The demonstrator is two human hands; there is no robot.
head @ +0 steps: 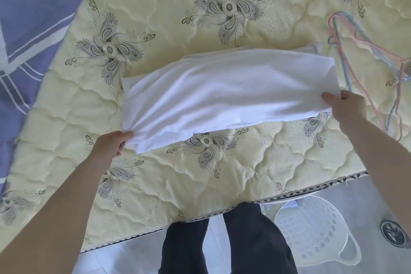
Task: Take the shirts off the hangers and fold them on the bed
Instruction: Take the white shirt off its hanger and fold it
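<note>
A white shirt (226,93) lies across the middle of the bed (178,6), folded into a long band running left to right. My left hand (113,143) pinches its near left corner, where the cloth bunches. My right hand (345,107) grips the right end of the band, thumb on top. A second white layer shows under the band along its far edge. Several thin wire hangers (364,55), pink and blue-grey, lie bare on the bed to the right of the shirt.
A blue striped sheet (33,18) covers the far left. The mattress's near edge crosses the lower frame, with my dark-trousered legs (226,240) against it. A white perforated laundry basket (311,233) stands on the floor at the right, beside a floor drain (394,234).
</note>
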